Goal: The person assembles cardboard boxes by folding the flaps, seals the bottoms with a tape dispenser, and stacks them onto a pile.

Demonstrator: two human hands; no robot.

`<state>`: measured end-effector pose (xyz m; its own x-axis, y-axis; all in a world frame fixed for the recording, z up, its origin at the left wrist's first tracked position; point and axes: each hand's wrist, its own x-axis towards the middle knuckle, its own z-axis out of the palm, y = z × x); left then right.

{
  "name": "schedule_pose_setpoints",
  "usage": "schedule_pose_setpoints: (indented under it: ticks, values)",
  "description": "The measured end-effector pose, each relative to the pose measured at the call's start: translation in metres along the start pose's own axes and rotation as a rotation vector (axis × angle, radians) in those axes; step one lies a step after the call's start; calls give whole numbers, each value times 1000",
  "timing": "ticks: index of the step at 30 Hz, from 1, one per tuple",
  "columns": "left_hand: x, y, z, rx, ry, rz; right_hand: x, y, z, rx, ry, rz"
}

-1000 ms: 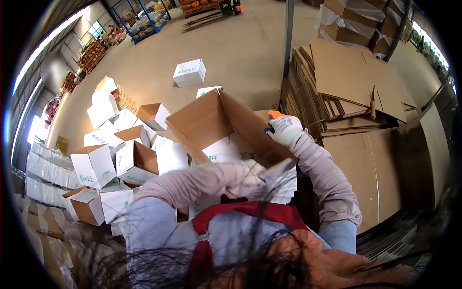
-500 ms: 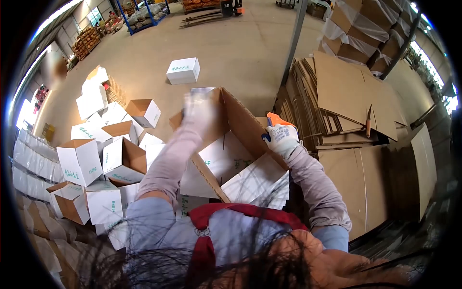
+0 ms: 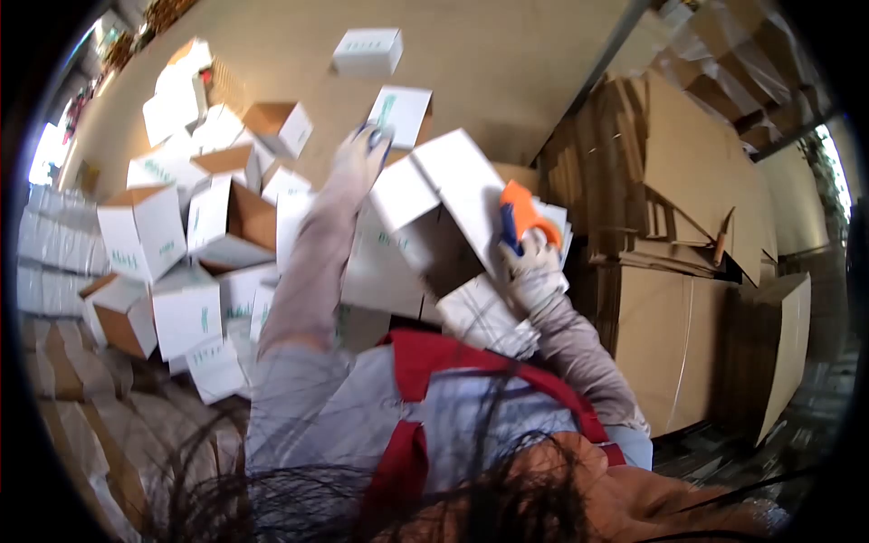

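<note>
A white carton (image 3: 457, 172) with brown inner faces lies before me, its far flaps folded inward and a dark gap showing between the panels. My right hand (image 3: 534, 262), in a white glove, is closed around an orange and blue tape dispenser (image 3: 527, 210) at the carton's right side. Left of the carton, my gloved left hand (image 3: 365, 149) reaches forward with fingers apart. Its fingertips overlap the lower left edge of a smaller white box (image 3: 400, 113) with green print. Other white panels (image 3: 380, 258) lie below the carton, near my body.
Several open white cartons (image 3: 231, 222) are heaped at the left. One closed white box (image 3: 367, 52) sits on the floor ahead. Flat cardboard sheets (image 3: 697, 172) are stacked at the right, with a knife-like tool (image 3: 723, 237) on them. A metal post (image 3: 597, 68) rises beside the stack.
The carton has turned and its far flaps have folded in. My left hand has moved off it to the far left; my right hand still holds the dispenser. The view has tilted down.
</note>
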<state>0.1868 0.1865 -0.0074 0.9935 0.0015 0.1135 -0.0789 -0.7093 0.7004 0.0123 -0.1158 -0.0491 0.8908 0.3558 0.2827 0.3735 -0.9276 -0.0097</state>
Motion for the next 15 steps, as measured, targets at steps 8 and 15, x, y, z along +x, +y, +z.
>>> schedule_pose_setpoints:
  ticks: [8, 15]
  values:
    - [30, 25, 104, 465, -260, -47, 13, 6, -27, 709, 22, 334]
    - [63, 9, 90, 447, -346, 27, 10, -27, 29, 1359, -57, 245]
